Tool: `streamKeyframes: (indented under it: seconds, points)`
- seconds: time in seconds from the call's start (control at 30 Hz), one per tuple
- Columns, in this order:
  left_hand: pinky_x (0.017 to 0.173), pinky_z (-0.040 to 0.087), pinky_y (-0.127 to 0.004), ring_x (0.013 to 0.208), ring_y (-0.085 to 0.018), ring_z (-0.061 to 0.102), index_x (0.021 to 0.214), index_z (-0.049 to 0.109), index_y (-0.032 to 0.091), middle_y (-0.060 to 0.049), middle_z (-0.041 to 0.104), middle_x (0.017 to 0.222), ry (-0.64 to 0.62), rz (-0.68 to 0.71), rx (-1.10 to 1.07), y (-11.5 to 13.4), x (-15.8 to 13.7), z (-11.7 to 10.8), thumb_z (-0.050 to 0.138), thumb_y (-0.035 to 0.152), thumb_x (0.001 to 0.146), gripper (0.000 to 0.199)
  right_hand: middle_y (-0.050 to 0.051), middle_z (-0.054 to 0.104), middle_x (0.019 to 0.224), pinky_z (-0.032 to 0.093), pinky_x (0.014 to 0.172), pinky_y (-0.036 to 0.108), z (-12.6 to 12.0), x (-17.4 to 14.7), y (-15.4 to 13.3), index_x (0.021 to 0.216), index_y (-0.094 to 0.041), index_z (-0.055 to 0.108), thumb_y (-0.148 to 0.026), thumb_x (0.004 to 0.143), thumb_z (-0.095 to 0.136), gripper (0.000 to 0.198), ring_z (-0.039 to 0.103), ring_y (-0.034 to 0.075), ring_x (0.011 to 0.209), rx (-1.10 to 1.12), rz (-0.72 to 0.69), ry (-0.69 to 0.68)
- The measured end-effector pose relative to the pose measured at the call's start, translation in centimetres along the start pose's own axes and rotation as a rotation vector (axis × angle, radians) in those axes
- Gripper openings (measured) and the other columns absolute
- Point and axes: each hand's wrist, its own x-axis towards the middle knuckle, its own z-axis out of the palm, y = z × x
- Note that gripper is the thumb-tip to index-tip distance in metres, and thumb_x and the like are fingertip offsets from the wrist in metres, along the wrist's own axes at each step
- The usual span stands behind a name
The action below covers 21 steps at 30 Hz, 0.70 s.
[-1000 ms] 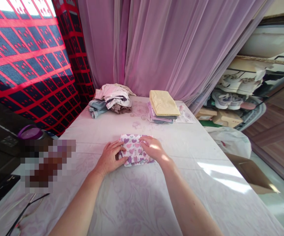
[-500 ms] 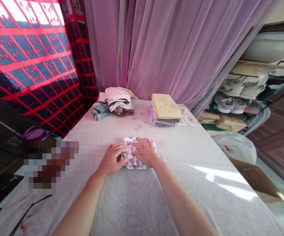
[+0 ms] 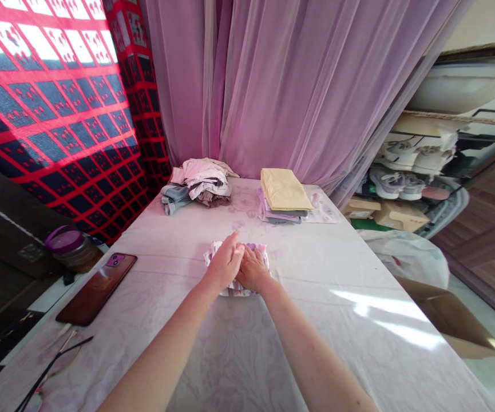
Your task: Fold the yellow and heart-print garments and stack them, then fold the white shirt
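A folded white garment with pink and purple hearts (image 3: 234, 290) lies on the cloth-covered table (image 3: 324, 343), mostly hidden under my hands. My left hand (image 3: 225, 264) is tilted on its edge over the middle of the garment, its fingers stretched out and pointing forward. Beside it, my right hand (image 3: 253, 269) rests flat on the garment's right part with fingers extended. The two hands meet or nearly meet at the thumbs. Neither holds anything.
Behind are a loose clothes heap (image 3: 202, 180) and a neat stack topped by a yellow folded cloth (image 3: 285, 189). On the left lie a phone (image 3: 96, 289) and glasses (image 3: 54, 363), with a purple-lidded jar (image 3: 69, 246). An open carton (image 3: 453, 317) stands right of the table.
My left hand has moved right from the garment's left edge onto its middle, turning onto its side. My right hand stays on the garment, slightly lower. The view has shifted slightly.
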Motion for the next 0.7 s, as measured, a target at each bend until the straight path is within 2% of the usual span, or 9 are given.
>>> streamKeyframes:
  seconds: [0.07,0.17,0.33,0.53,0.7]
  points:
    - [0.116,0.035,-0.039,0.14,-0.021,0.041,0.142,0.046,0.016,-0.01,0.047,0.15,-0.002,-0.06,0.02,-0.1,1.4,1.2,0.028,0.035,0.098,0.051,0.008,0.025,0.162,0.011,0.12,0.052,-0.1,-0.1,-0.1,0.154,-0.025,0.029,-0.042,0.098,0.041,0.06,0.016,0.025,0.149,-0.004,0.005,-0.008]
    - [0.114,0.037,-0.042,0.136,-0.021,0.047,0.141,0.046,0.018,-0.011,0.055,0.143,0.034,-0.105,0.11,-1.7,2.4,2.1,0.027,0.027,0.097,0.049,0.006,0.023,0.162,0.01,0.12,0.052,-0.3,-0.2,-0.2,0.152,-0.028,0.033,-0.043,0.098,0.038,0.056,0.016,0.025,0.149,0.024,-0.004,0.013]
    - [0.116,0.033,-0.045,0.135,-0.024,0.047,0.134,0.052,0.015,-0.012,0.059,0.137,-0.008,-0.082,0.24,-4.2,1.4,2.0,0.036,0.015,0.091,0.046,0.007,0.026,0.161,0.009,0.12,0.052,-0.3,-0.3,-0.4,0.148,-0.027,0.042,-0.039,0.098,0.037,0.052,0.02,0.024,0.149,0.067,-0.002,0.037]
    - [0.117,0.031,-0.043,0.139,-0.024,0.042,0.138,0.046,0.013,-0.012,0.053,0.144,-0.08,-0.037,0.388,-4.6,0.8,2.0,0.032,0.013,0.092,0.048,0.007,0.031,0.159,0.013,0.12,0.047,0.1,-0.4,0.4,0.149,-0.022,0.039,-0.037,0.1,0.032,0.053,0.023,0.023,0.148,0.062,0.035,0.097]
    - [0.119,0.028,-0.044,0.142,-0.025,0.038,0.14,0.043,0.011,-0.014,0.047,0.149,-0.116,-0.035,0.443,-4.4,0.8,1.9,0.033,0.017,0.093,0.049,0.01,0.029,0.16,0.009,0.121,0.046,0.0,-0.9,1.0,0.151,-0.016,0.037,-0.04,0.101,0.028,0.055,0.021,0.024,0.148,0.002,0.087,0.113]
